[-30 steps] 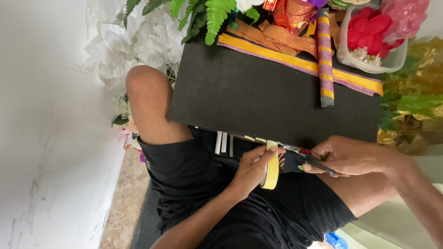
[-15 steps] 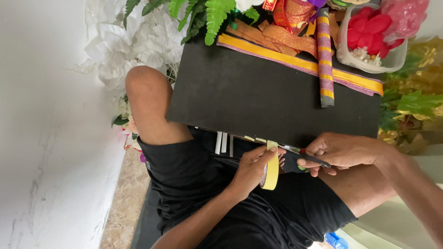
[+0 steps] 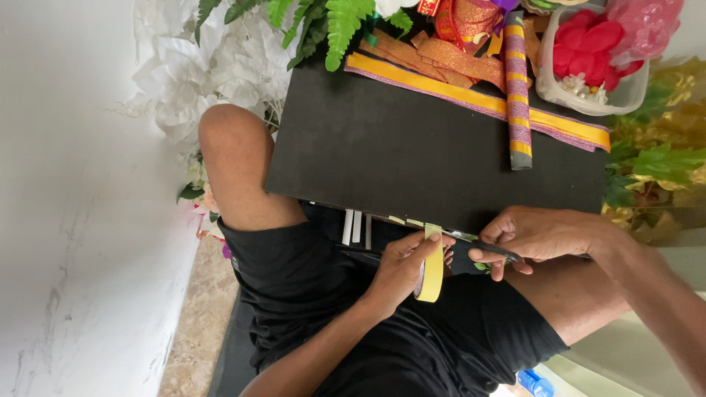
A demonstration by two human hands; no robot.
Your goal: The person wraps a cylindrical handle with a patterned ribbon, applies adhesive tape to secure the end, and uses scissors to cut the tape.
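Note:
My left hand [image 3: 401, 268] grips a roll of yellow double-sided tape [image 3: 432, 266], with a short strip pulled up to the near edge of a black board [image 3: 412, 147] that rests on my lap. My right hand [image 3: 540, 234] holds black-handled scissors [image 3: 478, 251], whose blades point left at the pulled strip. Two white tape strips [image 3: 357, 226] and short yellowish pieces [image 3: 406, 220] hang from the board's near edge.
Yellow and purple glitter ribbon strips [image 3: 471, 92], a striped roll [image 3: 516, 88] and orange strips [image 3: 441, 55] lie along the board's far edge. A clear tub of red petals [image 3: 596, 59], green fern leaves [image 3: 323, 18], white fabric flowers [image 3: 191, 66] and gold foliage [image 3: 662, 162] surround it. White wall on the left.
My right hand with the scissors has shifted slightly left toward the tape strip. The left hand and roll have stayed nearly still.

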